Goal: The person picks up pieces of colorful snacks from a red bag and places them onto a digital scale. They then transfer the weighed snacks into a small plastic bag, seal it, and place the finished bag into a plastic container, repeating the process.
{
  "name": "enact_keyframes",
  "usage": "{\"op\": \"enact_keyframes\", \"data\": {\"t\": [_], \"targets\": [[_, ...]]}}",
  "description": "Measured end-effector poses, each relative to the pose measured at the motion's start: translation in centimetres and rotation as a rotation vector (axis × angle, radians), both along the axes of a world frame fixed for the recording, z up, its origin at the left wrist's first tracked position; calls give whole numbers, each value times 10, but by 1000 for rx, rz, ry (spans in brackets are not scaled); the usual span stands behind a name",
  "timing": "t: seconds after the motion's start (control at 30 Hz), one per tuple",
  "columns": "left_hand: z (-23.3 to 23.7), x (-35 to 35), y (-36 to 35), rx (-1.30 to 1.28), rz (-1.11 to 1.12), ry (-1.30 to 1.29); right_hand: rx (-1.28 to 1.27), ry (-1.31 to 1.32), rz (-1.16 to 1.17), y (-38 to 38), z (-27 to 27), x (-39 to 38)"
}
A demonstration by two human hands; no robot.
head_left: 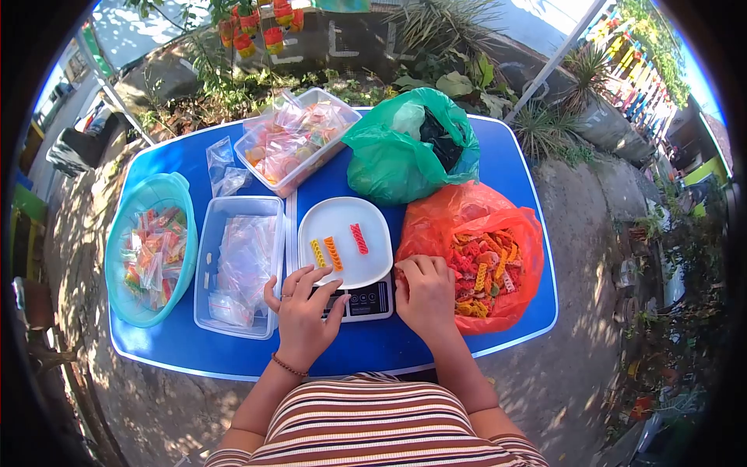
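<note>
My left hand (310,310) hovers at the front left of a digital kitchen scale (367,302), fingers spread and nothing visible in them. On the scale stands a white plate (366,261). Three ridged, twisted snack pieces lie on it: a yellow piece (319,253), an orange piece (333,254) and a red piece (359,239). My right hand (426,294) is between the scale and an orange plastic bag (436,222), thumb apart from loosely bent fingers, fingertips near the bag's left edge. Several loose coloured pieces (486,268) fill the bag's mouth.
A teal basket (117,265) with small filled packets stands far left. Beside it is a plastic tub (240,333) of clear bags. Behind are another tub (289,187) with packets, a clear bag (221,159) and a green plastic bag (381,156). All rest on a blue table (342,354).
</note>
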State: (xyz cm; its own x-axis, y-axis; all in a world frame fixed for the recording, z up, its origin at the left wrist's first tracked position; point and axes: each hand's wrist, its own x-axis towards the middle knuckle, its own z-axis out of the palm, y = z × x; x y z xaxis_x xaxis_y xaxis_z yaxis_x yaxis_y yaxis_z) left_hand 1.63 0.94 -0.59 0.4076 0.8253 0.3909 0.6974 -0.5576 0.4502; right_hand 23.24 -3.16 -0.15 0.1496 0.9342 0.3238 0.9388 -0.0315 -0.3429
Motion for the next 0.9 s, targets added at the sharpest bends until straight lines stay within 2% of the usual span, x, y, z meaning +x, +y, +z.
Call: {"op": "enact_keyframes", "data": {"t": [0.03, 0.4, 0.53, 0.63, 0.7, 0.77, 0.87, 0.9], "targets": [[0, 2, 0, 0, -12, -1, -62, 19, -32, -3, -7, 6], [2, 11, -7, 17, -88, 24, 42, 19, -78, -3, -22, 20], [3, 22, -9, -24, -322, 79, 181, 125, 34, -14, 3, 21], [-6, 41, -15, -33, -488, 110, 334, 227, -29, -32, 19, 37], [-6, 56, -18, 6, -555, 126, 399, 193, -241, -45, 19, 65], [-9, 70, -20, 20, -638, 144, 191, 71, -498, -57, 16, 96], [-8, 89, -25, 68, -733, 144, -90, -70, -676, -71, 8, 113], [-9, 93, -27, 66, -762, 166, -126, -40, -684, -71, 7, 114]]}}
